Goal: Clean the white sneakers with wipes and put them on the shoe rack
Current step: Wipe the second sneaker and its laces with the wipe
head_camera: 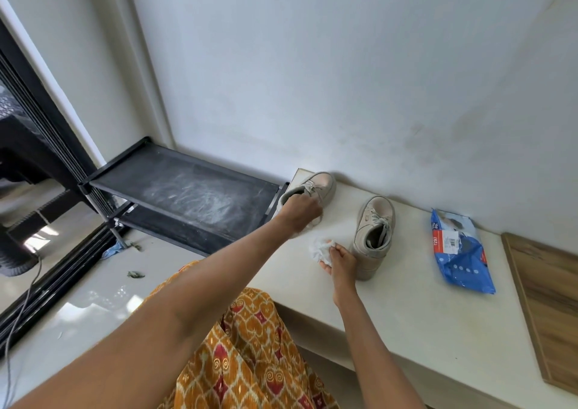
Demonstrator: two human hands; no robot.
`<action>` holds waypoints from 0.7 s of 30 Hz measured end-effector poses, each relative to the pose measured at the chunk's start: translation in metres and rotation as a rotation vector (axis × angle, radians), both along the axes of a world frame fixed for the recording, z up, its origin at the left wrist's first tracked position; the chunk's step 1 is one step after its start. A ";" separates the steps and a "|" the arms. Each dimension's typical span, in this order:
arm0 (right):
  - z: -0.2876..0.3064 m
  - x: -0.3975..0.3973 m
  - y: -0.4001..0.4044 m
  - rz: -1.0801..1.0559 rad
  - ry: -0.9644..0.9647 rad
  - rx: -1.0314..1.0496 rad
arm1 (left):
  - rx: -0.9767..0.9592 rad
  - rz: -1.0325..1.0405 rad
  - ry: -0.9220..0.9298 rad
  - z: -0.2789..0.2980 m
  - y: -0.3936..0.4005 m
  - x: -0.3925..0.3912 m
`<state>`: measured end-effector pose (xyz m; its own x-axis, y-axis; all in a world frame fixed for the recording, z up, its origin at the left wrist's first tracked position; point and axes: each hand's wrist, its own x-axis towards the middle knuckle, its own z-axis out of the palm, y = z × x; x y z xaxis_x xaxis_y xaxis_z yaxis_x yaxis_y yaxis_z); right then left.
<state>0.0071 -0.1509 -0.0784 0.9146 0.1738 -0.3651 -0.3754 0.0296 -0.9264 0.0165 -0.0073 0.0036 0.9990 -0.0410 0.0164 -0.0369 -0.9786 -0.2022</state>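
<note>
Left hand (pixel 298 213) grips scuffed off-white sneaker (pixel 316 189)

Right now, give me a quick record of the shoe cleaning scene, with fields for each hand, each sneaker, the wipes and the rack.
left hand: grips the collar of the left sneaker
right hand: holds a crumpled wipe
left sneaker: on the white ledge, at its end beside the rack
right sneaker: upright on the ledge, untouched
wipes pack: blue, lying on the ledge right of the sneakers
shoe rack: black, top shelf dusty, no shoes on it
</note>
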 end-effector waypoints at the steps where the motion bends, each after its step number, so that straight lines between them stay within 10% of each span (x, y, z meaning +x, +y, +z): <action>1: 0.000 -0.001 0.001 0.006 -0.005 0.008 | -0.128 0.055 -0.033 -0.001 0.003 0.002; 6: 0.003 -0.001 0.005 0.007 -0.021 0.012 | -1.288 0.655 -0.548 0.021 0.015 0.003; 8: 0.004 0.000 0.007 0.000 -0.019 0.015 | -1.455 0.832 -0.700 0.021 0.028 -0.004; 15: 0.013 0.003 0.025 -0.018 -0.052 0.046 | -0.644 0.500 -0.087 0.002 0.035 -0.016; 21: 0.012 0.004 0.031 -0.013 -0.077 0.030 | -0.467 0.343 0.352 0.021 0.029 -0.010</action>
